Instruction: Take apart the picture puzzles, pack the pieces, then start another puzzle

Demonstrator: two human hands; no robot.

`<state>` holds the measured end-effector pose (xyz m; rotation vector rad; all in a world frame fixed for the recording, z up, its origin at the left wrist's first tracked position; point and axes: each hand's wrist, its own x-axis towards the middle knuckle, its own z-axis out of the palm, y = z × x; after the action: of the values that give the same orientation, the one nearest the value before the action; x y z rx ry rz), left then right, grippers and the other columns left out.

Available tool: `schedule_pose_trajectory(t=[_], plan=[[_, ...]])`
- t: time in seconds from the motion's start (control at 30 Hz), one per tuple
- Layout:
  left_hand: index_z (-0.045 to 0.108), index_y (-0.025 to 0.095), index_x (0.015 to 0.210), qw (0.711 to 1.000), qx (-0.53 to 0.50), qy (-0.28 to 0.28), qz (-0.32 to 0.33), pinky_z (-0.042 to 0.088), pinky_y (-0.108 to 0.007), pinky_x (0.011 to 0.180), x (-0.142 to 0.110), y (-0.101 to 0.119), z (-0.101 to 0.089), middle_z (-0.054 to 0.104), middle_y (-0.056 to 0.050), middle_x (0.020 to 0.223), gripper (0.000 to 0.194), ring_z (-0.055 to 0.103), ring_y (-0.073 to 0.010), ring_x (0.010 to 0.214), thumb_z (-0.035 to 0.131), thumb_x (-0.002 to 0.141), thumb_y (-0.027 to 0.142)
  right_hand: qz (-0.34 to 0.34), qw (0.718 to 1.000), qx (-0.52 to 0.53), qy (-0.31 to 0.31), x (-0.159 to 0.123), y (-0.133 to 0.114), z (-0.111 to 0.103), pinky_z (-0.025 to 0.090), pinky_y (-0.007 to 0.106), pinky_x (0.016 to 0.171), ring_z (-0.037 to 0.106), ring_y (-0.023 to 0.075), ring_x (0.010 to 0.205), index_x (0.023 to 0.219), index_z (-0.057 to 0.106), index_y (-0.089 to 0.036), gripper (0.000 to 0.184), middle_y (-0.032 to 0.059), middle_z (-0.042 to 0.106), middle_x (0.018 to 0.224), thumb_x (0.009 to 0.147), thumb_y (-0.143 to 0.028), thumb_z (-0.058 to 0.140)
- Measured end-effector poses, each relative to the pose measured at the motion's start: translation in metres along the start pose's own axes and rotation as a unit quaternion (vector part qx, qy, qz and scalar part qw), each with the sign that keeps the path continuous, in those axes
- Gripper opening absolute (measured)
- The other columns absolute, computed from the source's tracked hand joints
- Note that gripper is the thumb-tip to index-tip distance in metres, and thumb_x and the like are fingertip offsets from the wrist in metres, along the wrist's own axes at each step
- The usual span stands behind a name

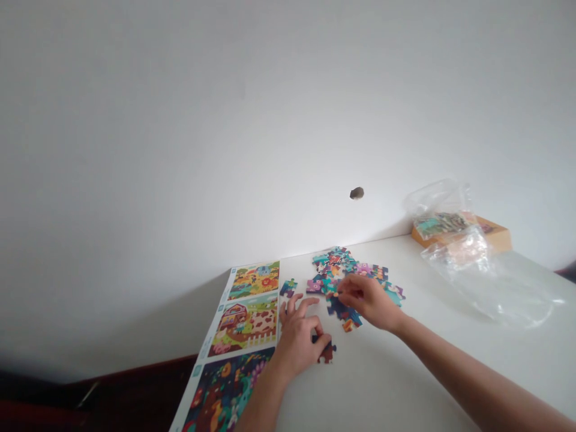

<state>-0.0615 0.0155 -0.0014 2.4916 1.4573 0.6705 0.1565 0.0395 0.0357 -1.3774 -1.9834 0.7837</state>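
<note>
A loose heap of colourful jigsaw pieces (346, 273) lies partly joined on the white table (382, 372), with my right hand (366, 302) over it. That hand's fingertips pinch a small jigsaw piece (335, 294) at the heap's left side. My left hand (297, 339) sits just in front of the heap, its fingers spread. Its thumb comes down on a dark jigsaw piece (327, 353), and I cannot tell whether it grips the piece. A separate blue-and-green jigsaw piece (288, 288) lies beyond my left fingers.
A long printed sheet of cartoon farm scenes (243, 324) lies along the table's left edge. At the back right are a cardboard box (495, 237), a clear plastic bag (490, 288), and a packet of pieces (441, 225). A white wall rises behind the table.
</note>
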Motion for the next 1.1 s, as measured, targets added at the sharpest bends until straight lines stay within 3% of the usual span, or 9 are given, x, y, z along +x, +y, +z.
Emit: schedule_pose_trajectory(t=[0.07, 0.13, 0.23, 0.4, 0.57, 0.7, 0.9, 1.1], plan=[[0.065, 0.022, 0.061, 1.0, -0.004, -0.008, 0.0, 0.025, -0.063, 0.107, 0.0, 0.002, 0.0, 0.059, -0.001, 0.127, 0.014, 0.034, -0.037, 0.131, 0.073, 0.071, 0.025, -0.045, 0.998, 0.04, -0.029, -0.027, 0.009, 0.003, 0.045, 0.024, 0.062, 0.059, 0.0138, 0.067, 0.099, 0.063, -0.018, 0.018, 0.0008, 0.067, 0.074, 0.092, -0.031, 0.053], [0.063, 0.022, 0.061, 1.0, -0.003, -0.015, 0.001, 0.025, -0.062, 0.106, 0.001, 0.004, 0.001, 0.058, -0.001, 0.128, 0.014, 0.034, -0.0369, 0.131, 0.072, 0.072, 0.024, -0.096, 0.994, 0.019, -0.052, -0.044, 0.016, 0.009, 0.046, 0.027, 0.07, 0.06, 0.0163, 0.076, 0.098, 0.066, -0.019, 0.017, 0.0035, 0.068, 0.079, 0.092, -0.028, 0.053], [0.062, 0.022, 0.062, 1.0, 0.004, -0.017, 0.007, 0.025, -0.062, 0.107, 0.002, 0.005, 0.001, 0.057, 0.0, 0.13, 0.013, 0.033, -0.0363, 0.131, 0.07, 0.073, 0.021, -0.144, 0.986, -0.036, -0.077, -0.048, 0.019, 0.018, 0.046, 0.03, 0.08, 0.06, 0.0192, 0.087, 0.102, 0.067, -0.019, 0.018, 0.0058, 0.068, 0.084, 0.092, -0.026, 0.053], [0.064, 0.023, 0.072, 0.999, -0.003, -0.024, 0.035, 0.026, -0.06, 0.108, 0.002, 0.006, -0.003, 0.054, -0.001, 0.133, 0.007, 0.032, -0.0349, 0.132, 0.063, 0.075, 0.017, -0.144, 0.985, -0.072, -0.067, -0.037, 0.021, 0.021, 0.045, 0.03, 0.08, 0.06, 0.0187, 0.084, 0.103, 0.065, -0.019, 0.017, 0.0062, 0.067, 0.089, 0.093, -0.025, 0.054], [0.066, 0.025, 0.079, 0.998, -0.022, -0.031, 0.049, 0.024, -0.059, 0.11, 0.002, 0.006, -0.004, 0.053, -0.002, 0.132, 0.018, 0.031, -0.0339, 0.133, 0.059, 0.071, 0.01, -0.13, 0.986, -0.073, -0.07, -0.042, 0.024, 0.019, 0.045, 0.029, 0.077, 0.06, 0.0187, 0.084, 0.101, 0.065, -0.02, 0.015, 0.0053, 0.066, 0.087, 0.092, -0.026, 0.055], [0.067, 0.025, 0.081, 0.998, -0.038, -0.033, 0.047, 0.023, -0.059, 0.11, 0.002, 0.004, -0.002, 0.053, -0.001, 0.132, 0.019, 0.03, -0.0341, 0.134, 0.059, 0.071, 0.011, -0.159, 0.98, -0.058, -0.103, -0.045, 0.024, 0.018, 0.046, 0.029, 0.08, 0.06, 0.0192, 0.086, 0.1, 0.065, -0.02, 0.014, 0.0051, 0.067, 0.084, 0.091, -0.023, 0.056], [0.067, 0.025, 0.08, 0.998, -0.044, -0.04, 0.037, 0.022, -0.06, 0.11, 0.002, 0.005, -0.003, 0.054, -0.002, 0.131, 0.017, 0.031, -0.0352, 0.133, 0.06, 0.072, 0.012, -0.179, 0.977, -0.06, -0.102, -0.044, 0.018, 0.016, 0.045, 0.034, 0.089, 0.06, 0.0232, 0.102, 0.107, 0.066, -0.02, 0.02, 0.0086, 0.067, 0.095, 0.092, -0.028, 0.056], [0.067, 0.024, 0.08, 0.997, -0.05, -0.041, 0.029, 0.02, -0.06, 0.11, 0.002, 0.006, -0.003, 0.055, -0.003, 0.131, 0.016, 0.03, -0.0355, 0.133, 0.061, 0.072, 0.012, -0.137, 0.979, -0.096, -0.115, -0.051, 0.011, 0.013, 0.044, 0.041, 0.092, 0.056, 0.0314, 0.114, 0.097, 0.066, -0.021, 0.041, 0.0098, 0.064, 0.104, 0.069, -0.049, 0.078]])
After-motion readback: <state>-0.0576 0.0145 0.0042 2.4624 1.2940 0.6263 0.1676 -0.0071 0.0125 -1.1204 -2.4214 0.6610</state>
